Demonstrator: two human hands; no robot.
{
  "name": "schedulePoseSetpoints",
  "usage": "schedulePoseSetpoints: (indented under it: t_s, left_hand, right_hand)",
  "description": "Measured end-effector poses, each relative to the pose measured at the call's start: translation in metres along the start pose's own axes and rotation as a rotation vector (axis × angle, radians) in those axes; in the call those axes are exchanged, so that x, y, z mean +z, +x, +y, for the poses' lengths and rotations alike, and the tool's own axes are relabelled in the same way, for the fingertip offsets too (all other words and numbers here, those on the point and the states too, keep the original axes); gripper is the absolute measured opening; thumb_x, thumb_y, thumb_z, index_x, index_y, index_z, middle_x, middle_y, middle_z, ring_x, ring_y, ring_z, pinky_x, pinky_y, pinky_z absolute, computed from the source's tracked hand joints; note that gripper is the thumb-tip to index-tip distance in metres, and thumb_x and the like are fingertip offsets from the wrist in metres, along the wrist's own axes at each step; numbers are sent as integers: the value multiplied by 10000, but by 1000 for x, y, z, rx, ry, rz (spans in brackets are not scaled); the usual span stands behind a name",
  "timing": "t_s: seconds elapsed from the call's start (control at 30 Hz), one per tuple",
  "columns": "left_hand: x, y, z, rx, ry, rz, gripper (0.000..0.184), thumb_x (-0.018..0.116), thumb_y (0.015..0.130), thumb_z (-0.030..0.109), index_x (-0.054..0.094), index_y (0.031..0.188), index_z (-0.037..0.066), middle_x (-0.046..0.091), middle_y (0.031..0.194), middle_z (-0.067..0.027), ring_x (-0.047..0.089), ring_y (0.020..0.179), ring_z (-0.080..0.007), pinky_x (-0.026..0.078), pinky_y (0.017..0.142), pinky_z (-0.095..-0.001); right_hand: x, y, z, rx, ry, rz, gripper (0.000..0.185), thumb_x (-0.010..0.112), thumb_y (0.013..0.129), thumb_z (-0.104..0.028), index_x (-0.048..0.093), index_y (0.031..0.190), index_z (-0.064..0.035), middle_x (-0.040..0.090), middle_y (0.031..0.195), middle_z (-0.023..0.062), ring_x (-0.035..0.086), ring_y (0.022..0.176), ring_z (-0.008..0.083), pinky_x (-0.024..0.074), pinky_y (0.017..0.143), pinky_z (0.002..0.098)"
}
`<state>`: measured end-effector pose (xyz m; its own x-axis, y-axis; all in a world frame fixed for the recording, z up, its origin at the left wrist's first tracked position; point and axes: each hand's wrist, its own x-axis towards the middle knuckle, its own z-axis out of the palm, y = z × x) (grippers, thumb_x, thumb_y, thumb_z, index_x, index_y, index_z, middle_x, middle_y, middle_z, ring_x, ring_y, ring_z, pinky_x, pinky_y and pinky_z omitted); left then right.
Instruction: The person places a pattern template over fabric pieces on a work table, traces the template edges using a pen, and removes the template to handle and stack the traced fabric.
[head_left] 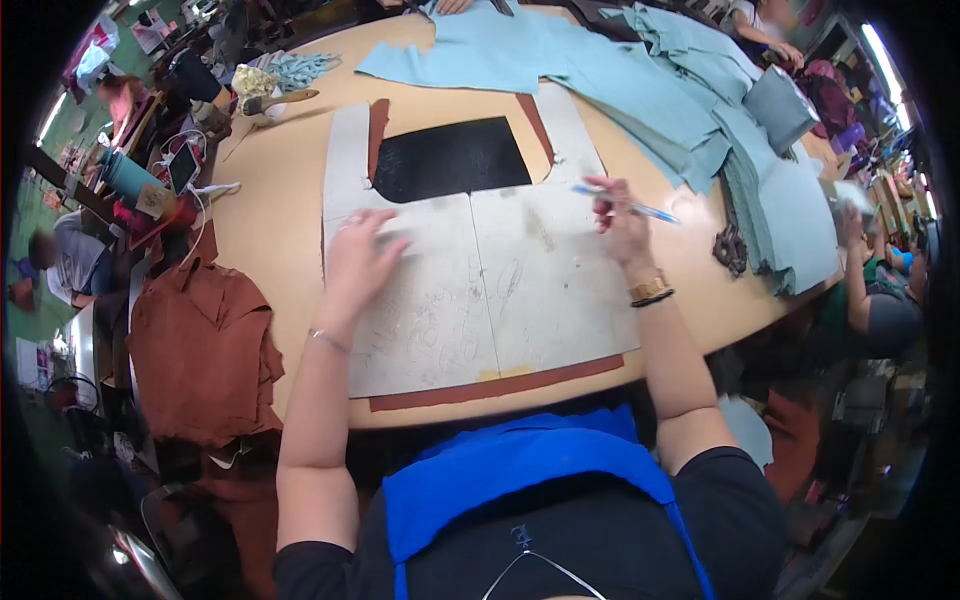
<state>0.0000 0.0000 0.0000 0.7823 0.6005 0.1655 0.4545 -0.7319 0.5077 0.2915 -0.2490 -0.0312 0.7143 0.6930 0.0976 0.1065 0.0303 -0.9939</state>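
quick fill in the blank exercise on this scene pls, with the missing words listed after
1. The right hand holds a slim ____.
2. The left hand, fingers spread, holds ____.
3. The strip of material showing along the near edge of the pale sheet is ____ in colour.
4. The brush lies on the table, toward its ____ side as the person sees it.

Missing words: pen; nothing; reddish-brown; left.

Single head-worn camera, wide-angled, facing forward and down: the apron (pixel 520 455) lies nearest at bottom centre, the pale board (pixel 545 300) close at mid-frame, the table (pixel 270 195) extending toward the top.
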Motion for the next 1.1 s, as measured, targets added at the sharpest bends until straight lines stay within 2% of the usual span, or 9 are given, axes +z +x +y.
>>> schedulePoseSetpoints:
  t_s: [0.07, 0.13, 0.27, 0.37, 0.4, 0.53, 0.77, 0.97, 1.1]
  left_hand:
    - [22, 26, 14, 133, 55, -35, 444, 756, 813, 256, 658, 1215, 92, 618, 1196, -136, 572, 1143, -311, 459, 982, -424]
    - [35, 46, 31, 180, 28, -100, 460, 762, 797, 299, 668, 1211, 124, 624, 1162, -114, 564, 1164, -290, 432, 1012, -423]
    - [32, 64, 39, 94, 141, -246, 446, 769, 784, 313, 692, 1188, 141, 603, 1160, -60, 526, 1179, -263, 345, 1070, -501]
    - [31, 59, 42, 135, 197, -209, 465, 796, 768, 323, 694, 1178, 131, 620, 1136, -67, 557, 1127, -274, 390, 1001, -429]
    - [31, 59, 43, 138, 196, -209, 465, 796, 767, 327, 695, 1175, 131, 620, 1133, -66, 556, 1127, -275, 387, 1003, -432]
    - [29, 55, 44, 151, 192, -214, 462, 795, 767, 339, 697, 1169, 132, 620, 1128, -60, 551, 1129, -276, 381, 1008, -435]
    - [34, 50, 39, 168, 173, -182, 463, 784, 782, 336, 686, 1187, 135, 608, 1153, -60, 541, 1151, -273, 378, 1024, -438]
    - [40, 34, 40, 138, 113, -85, 415, 750, 823, 300, 660, 1195, 140, 575, 1202, -66, 517, 1199, -278, 363, 1060, -458]
    - [57, 19, 38, 95, 139, 43, 393, 738, 829, 278, 657, 1191, 149, 557, 1226, -81, 503, 1217, -283, 401, 1014, -477]
  right_hand:
    - [38, 8, 0, -26, -29, 15, 531, 407, 1042, -487, 704, 1101, -50, 562, 749, -40, 486, 665, 30, 427, 586, 176]
    - [51, 18, -9, -88, 7, -57, 369, 520, 1022, -357, 699, 1090, -41, 651, 834, 3, 559, 729, 49, 461, 642, 193]
    - [87, 32, -10, -131, -49, -52, 202, 665, 934, -181, 690, 1059, -25, 711, 927, 50, 637, 812, 72, 490, 689, 203]
    - [102, 36, -9, -83, -1, -91, 163, 674, 902, -128, 685, 1021, -17, 720, 927, 62, 659, 803, 84, 498, 694, 208]
    - [110, 39, -7, -99, 25, -85, 124, 664, 892, -111, 672, 968, -13, 709, 866, 48, 644, 732, 78, 498, 659, 215]
    - [123, 46, 5, -180, -27, -108, 117, 680, 851, -118, 628, 875, -17, 649, 752, 10, 586, 669, 50, 488, 610, 219]
    - [125, 40, 12, -270, -149, -97, 110, 669, 819, -102, 589, 793, -32, 612, 695, 10, 560, 630, 61, 462, 569, 228]
    - [128, 39, 11, -309, -221, -95, 101, 658, 808, -81, 589, 755, -29, 597, 657, 12, 543, 597, 62, 440, 533, 237]
    - [128, 38, 13, -327, -232, -91, 97, 656, 812, -83, 595, 761, -27, 592, 649, 12, 540, 587, 64, 438, 524, 237]
